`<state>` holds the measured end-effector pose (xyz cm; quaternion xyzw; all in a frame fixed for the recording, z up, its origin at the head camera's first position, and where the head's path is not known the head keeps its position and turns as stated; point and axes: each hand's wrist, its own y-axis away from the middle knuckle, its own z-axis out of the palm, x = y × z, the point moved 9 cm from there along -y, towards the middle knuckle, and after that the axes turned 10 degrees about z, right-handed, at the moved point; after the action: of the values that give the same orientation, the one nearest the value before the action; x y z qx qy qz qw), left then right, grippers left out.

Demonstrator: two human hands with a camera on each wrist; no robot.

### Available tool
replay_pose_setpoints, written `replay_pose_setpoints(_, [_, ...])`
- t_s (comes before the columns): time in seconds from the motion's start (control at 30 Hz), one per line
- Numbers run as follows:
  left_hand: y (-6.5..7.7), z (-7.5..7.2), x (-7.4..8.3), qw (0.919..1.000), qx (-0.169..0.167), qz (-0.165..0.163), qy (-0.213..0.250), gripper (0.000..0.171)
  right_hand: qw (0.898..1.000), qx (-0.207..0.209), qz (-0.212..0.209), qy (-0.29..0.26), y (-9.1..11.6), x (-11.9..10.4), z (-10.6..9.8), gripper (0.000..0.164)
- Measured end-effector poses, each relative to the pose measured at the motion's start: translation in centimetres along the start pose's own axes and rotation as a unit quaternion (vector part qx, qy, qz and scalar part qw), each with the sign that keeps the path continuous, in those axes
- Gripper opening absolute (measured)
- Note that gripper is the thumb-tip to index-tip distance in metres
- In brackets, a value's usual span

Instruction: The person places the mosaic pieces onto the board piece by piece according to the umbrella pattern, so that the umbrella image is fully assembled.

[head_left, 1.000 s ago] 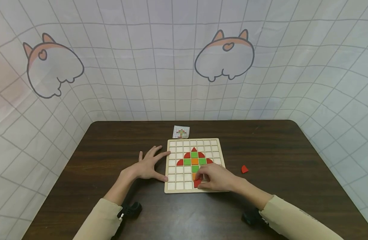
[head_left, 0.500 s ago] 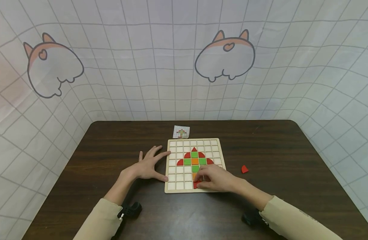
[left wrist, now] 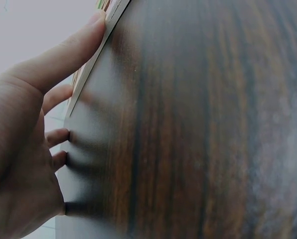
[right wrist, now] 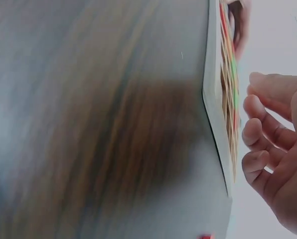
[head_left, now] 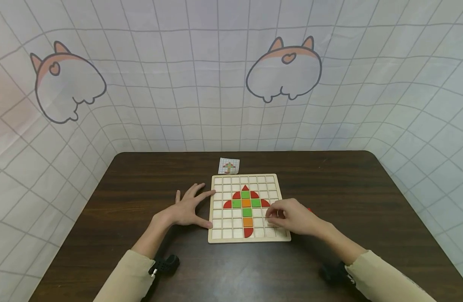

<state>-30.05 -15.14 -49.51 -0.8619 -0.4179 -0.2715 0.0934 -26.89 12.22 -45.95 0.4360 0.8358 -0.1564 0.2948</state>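
Note:
A square wooden grid board (head_left: 221, 223) lies on the table. Red, green and orange tiles form an arrow-like figure on it, with an orange square (head_left: 247, 222) above a red quarter-round tile (head_left: 248, 232) at the bottom. My left hand (head_left: 184, 211) is spread wide, thumb and index fingertips at the board's left edge; the left wrist view shows the other fingertips down on the table. Over the board's right side hovers my right hand (head_left: 293, 216), fingers loosely curled and holding nothing. Just behind it, a loose red piece (head_left: 309, 209) peeks out, mostly hidden in the head view.
Behind the board lies a small printed card (head_left: 229, 166) with a coloured pattern on a grid. The dark wooden table (head_left: 341, 184) backs onto a white grid-patterned curtain (head_left: 201, 84). A black wrist strap (head_left: 166, 264) sits at the left cuff.
My right hand has let go of the red quarter-round tile at the board's bottom and moved right, uncovering it. The loose red piece is now mostly covered. The left hand stays put.

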Motion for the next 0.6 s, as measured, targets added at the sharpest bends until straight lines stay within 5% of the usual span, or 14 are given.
replay_pose_setpoints(0.6, [-0.1,0.2,-0.3,1.0000,-0.002,0.003,-0.005,0.105,0.992,0.082,0.088,0.020,4.2,6.1,-4.5,0.006])
